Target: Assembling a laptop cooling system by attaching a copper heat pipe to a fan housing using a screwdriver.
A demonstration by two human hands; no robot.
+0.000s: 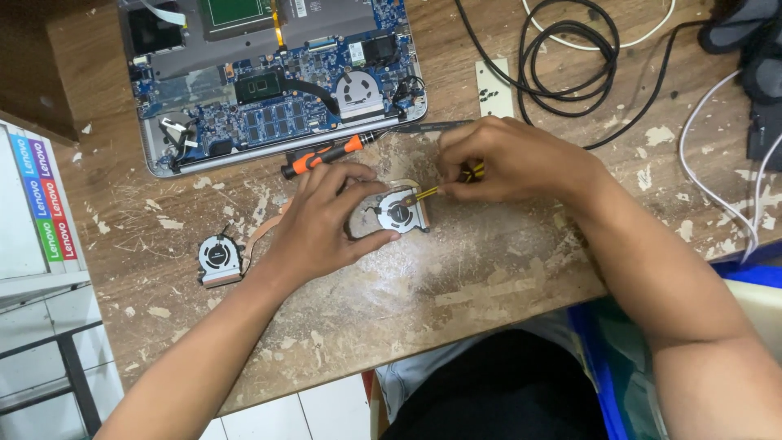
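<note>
My left hand [322, 220] grips a small grey cooling fan [399, 212] by its left side and holds it flat on the worn wooden table [456, 285]. My right hand [505, 159] pinches a thin yellow-handled tool [444, 186] whose tip rests on the fan's hub. A copper heat pipe [265, 228] curves away from the fan, partly hidden under my left hand. A second loose fan [218, 259] lies to the left.
An opened laptop [273, 73] with bare circuit board sits at the back. An orange and black screwdriver [326, 156] lies along its front edge. Black cables [570, 57] coil at the back right, white cables [717, 187] run down the right. A white box [32, 204] stands at left.
</note>
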